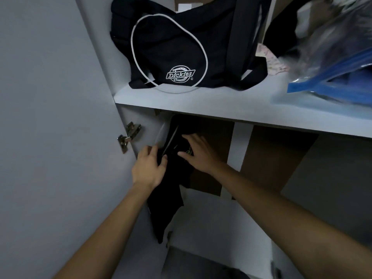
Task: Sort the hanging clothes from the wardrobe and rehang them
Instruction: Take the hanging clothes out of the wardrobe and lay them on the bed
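A black garment (pixel 169 202) hangs at the far left of the wardrobe's hanging space, just under the white shelf (pixel 201 103). Its top is hidden in shadow, so the hanger and rail cannot be made out. My left hand (pixel 150 166) grips the garment's left edge, thumb curled over the cloth. My right hand (pixel 196 153) lies on the garment's upper right with fingers spread and bent against the fabric; a small green mark shows under the fingers.
On the shelf sits a black bag with a white cord loop and a Dickies logo (pixel 181 51). To its right lies a clear plastic bag with a blue strip (pixel 332 77). The open door with a metal hinge (pixel 128 137) stands left. A brown back panel (pixel 271 158) shows behind.
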Motion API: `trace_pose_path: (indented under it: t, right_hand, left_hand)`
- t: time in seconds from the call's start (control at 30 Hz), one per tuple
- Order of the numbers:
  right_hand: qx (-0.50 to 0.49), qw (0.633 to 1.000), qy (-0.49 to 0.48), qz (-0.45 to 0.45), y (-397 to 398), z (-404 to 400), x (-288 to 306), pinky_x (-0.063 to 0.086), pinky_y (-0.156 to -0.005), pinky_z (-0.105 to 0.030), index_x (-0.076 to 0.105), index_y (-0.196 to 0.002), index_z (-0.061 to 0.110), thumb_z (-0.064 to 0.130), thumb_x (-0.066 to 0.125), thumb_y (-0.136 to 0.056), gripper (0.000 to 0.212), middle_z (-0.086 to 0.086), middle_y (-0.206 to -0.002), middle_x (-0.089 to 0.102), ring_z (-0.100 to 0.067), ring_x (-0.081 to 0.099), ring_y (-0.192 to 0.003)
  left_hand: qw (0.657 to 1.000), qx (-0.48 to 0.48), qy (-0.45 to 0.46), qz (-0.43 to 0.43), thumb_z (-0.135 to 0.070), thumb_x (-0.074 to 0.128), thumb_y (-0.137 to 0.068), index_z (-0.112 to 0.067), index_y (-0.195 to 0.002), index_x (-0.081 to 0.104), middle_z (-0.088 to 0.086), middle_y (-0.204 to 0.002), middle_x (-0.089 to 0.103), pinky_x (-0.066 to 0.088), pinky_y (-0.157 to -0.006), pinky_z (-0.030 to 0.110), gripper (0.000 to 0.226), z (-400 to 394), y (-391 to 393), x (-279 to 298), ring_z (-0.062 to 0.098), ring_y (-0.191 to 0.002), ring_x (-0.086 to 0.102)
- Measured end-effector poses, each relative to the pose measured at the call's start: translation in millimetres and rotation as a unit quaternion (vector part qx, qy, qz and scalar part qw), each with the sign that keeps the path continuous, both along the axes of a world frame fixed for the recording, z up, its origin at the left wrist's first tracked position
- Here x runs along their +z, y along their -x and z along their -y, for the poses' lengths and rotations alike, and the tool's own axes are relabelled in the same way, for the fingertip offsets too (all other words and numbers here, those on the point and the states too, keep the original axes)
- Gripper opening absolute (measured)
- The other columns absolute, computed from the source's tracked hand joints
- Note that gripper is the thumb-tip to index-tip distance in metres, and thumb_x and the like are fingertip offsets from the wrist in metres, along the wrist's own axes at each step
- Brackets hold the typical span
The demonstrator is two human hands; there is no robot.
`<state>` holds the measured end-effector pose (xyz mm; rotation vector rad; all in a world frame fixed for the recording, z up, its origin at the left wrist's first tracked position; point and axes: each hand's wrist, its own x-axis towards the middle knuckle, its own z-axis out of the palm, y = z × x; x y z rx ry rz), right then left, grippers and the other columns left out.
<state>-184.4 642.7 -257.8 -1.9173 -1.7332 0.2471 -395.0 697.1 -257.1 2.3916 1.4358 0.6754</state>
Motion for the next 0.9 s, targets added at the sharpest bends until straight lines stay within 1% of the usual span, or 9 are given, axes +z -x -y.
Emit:
trace_pose_path:
  t: [0.2,0.37,0.43,0.5,0.57,0.6,0.7,0.83,0.9]
  right_hand:
    - [0.024,0.999,-0.02,0.03,-20.7,-77.8,-14.8,0.041,-0.112,-0.048,0.035,-0.158,0.022,0.052,0.06,-0.099,0.071,-0.005,-0.16,0.036,-0.035,0.037,-0.143]
    - [0.041,0.998,-0.022,0.035,-20.2,-115.5,-30.2,0.042,-0.112,-0.048,0.029,-0.16,0.024,0.052,0.06,-0.099,0.074,-0.002,-0.164,0.032,-0.033,0.036,-0.145]
    - [0.042,0.998,-0.017,0.034,-21.0,-127.5,-32.4,0.042,-0.112,-0.049,0.025,-0.162,0.025,0.052,0.06,-0.099,0.076,-0.003,-0.165,0.03,-0.035,0.035,-0.146]
    - [0.039,0.999,-0.005,0.027,-22.4,-137.7,-32.3,0.04,-0.114,-0.051,0.022,-0.163,0.026,0.053,0.058,-0.1,0.077,-0.004,-0.167,0.028,-0.037,0.031,-0.15]
    - [0.041,0.999,0.003,0.027,-24.7,-146.1,-32.7,0.039,-0.115,-0.051,0.02,-0.164,0.027,0.055,0.056,-0.101,0.077,-0.005,-0.167,0.028,-0.037,0.029,-0.151]
    - [0.044,0.999,0.003,0.028,-26.4,-150.2,-33.6,0.039,-0.115,-0.049,0.02,-0.164,0.027,0.055,0.055,-0.101,0.077,-0.006,-0.167,0.03,-0.036,0.031,-0.15]
    - [0.056,0.998,0.004,0.025,-30.8,-157.9,-34.7,0.04,-0.115,-0.046,0.02,-0.165,0.027,0.056,0.054,-0.102,0.077,-0.008,-0.165,0.035,-0.034,0.035,-0.149]
    - [0.06,0.998,0.008,0.015,-32.4,-159.3,-33.4,0.044,-0.107,-0.043,0.021,-0.164,0.028,0.052,0.055,-0.103,0.074,-0.015,-0.156,0.045,-0.035,0.043,-0.143]
    - [0.065,0.998,0.001,0.014,-31.6,-161.2,-34.2,0.044,-0.106,-0.043,0.022,-0.164,0.027,0.051,0.053,-0.104,0.072,-0.015,-0.156,0.045,-0.035,0.044,-0.143]
  left_hand:
    - [0.998,0.047,0.0,-0.031,-0.046,0.046,-0.105,-0.023,-0.155,0.039,0.011,-0.143,0.049,0.051,-0.095,0.05,0.055,-36.9,-30.5,-16.6,0.037,-0.129,0.051]
    - [0.997,0.068,0.01,-0.042,-0.043,0.038,-0.109,-0.018,-0.151,0.04,0.013,-0.141,0.052,0.05,-0.088,0.049,0.049,-54.7,-46.0,-30.5,0.038,-0.124,0.055]
    - [0.997,0.07,-0.004,-0.041,-0.039,0.038,-0.11,-0.015,-0.145,0.043,0.015,-0.135,0.057,0.05,-0.084,0.047,0.042,-59.3,-51.1,-35.0,0.039,-0.12,0.058]
    - [0.996,0.07,-0.027,-0.046,-0.034,0.038,-0.11,-0.012,-0.131,0.047,0.018,-0.125,0.062,0.049,-0.078,0.046,0.032,-62.7,-55.4,-38.3,0.042,-0.111,0.061]
    - [0.995,0.074,-0.036,-0.062,-0.028,0.04,-0.109,-0.011,-0.117,0.047,0.021,-0.114,0.066,0.044,-0.07,0.043,0.02,-64.7,-58.4,-39.2,0.044,-0.101,0.064]
    - [0.994,0.076,-0.037,-0.072,-0.024,0.042,-0.108,-0.011,-0.114,0.046,0.021,-0.11,0.067,0.041,-0.067,0.042,0.015,-64.8,-59.7,-39.2,0.045,-0.097,0.064]
    - [0.992,0.082,-0.038,-0.088,-0.014,0.046,-0.103,-0.012,-0.112,0.042,0.022,-0.102,0.068,0.039,-0.064,0.041,0.009,-63.2,-62.5,-38.4,0.046,-0.09,0.066]
    - [0.991,0.088,-0.061,-0.083,-0.012,0.043,-0.104,-0.013,-0.11,0.041,0.022,-0.097,0.069,0.038,-0.063,0.041,0.007,-61.5,-65.7,-39.5,0.046,-0.086,0.066]
    - [0.99,0.091,-0.073,-0.084,-0.013,0.043,-0.104,-0.012,-0.11,0.041,0.023,-0.095,0.069,0.037,-0.061,0.041,0.006,-61.4,-65.1,-39.1,0.046,-0.085,0.066]
